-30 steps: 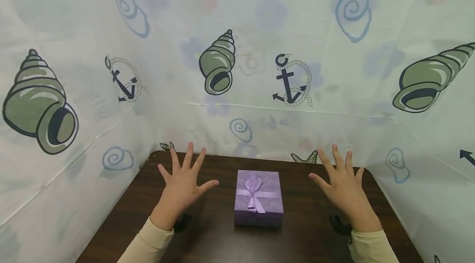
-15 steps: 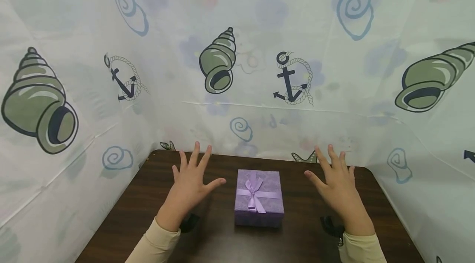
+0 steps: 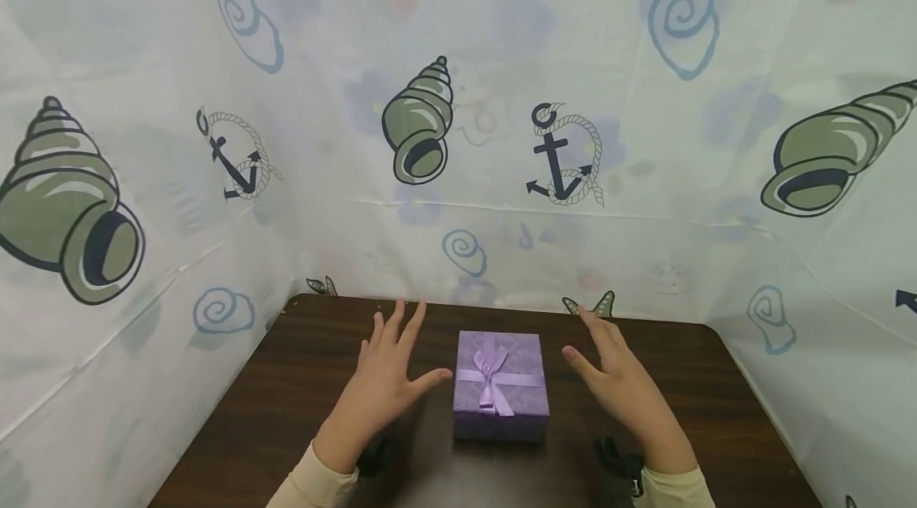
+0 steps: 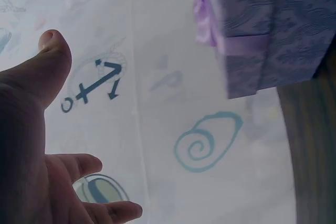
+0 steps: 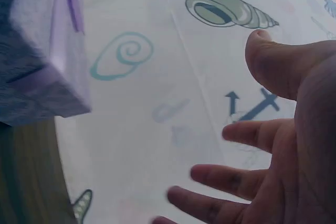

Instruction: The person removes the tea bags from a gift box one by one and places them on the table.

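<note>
A purple gift box (image 3: 500, 384) with a lilac ribbon tied in a bow (image 3: 491, 373) sits on the dark wooden table, its lid on. To its left, my left hand (image 3: 383, 381) hovers with fingers spread and the thumb pointing toward the box. On the other side, my right hand (image 3: 623, 384) is held in the air, fingers extended and thumb apart. Neither hand touches the box. Both wrist views show the patterned side of the box, in the left wrist view the box (image 4: 273, 30) at upper right, in the right wrist view the box (image 5: 47, 51) at upper left.
The brown table (image 3: 265, 412) has rounded far corners. White fabric (image 3: 501, 253) printed with shells, anchors and starfish encloses it at the back and on both sides. A dark wrist strap (image 3: 618, 460) shows beneath the right wrist.
Both hands have moved inward toward the box, the left to the right and the right to the left, and sit slightly lower in view. The box has stayed in place.
</note>
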Available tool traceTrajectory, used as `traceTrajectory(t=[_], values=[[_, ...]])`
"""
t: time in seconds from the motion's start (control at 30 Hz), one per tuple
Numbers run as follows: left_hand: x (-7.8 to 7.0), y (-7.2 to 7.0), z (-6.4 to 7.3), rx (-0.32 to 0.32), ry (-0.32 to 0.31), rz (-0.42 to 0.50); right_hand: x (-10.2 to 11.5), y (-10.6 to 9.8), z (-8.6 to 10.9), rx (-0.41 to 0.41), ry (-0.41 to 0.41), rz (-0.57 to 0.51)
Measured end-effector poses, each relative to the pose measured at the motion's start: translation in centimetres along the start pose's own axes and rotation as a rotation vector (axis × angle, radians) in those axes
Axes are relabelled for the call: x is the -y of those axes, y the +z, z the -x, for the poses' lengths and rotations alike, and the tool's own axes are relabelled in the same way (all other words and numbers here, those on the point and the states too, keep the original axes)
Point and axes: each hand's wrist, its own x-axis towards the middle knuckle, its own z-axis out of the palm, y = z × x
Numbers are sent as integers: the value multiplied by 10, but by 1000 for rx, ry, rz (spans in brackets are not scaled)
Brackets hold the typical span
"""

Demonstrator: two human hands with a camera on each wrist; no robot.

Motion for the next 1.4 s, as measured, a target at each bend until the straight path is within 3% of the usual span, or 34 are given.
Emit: traceTrajectory(t=[0.17, 0.3, 0.53, 0.77, 1.17, 1.4], values=[[4, 15, 0, 26, 12, 36, -7, 11, -5, 94, 54, -115], [4, 23, -2, 48, 17, 76, -5, 20, -11, 124, 83, -172], [5, 30, -7, 88, 24, 79, 1, 37, -17, 108, 130, -138], [14, 45, -9, 134, 22, 123, 6, 46, -17, 157, 158, -93], [10, 56, -4, 216, 19, 140, 6, 56, -17, 181, 177, -53], [9, 63, -3, 270, 73, 155, 7, 59, -15, 220, 204, -90]])
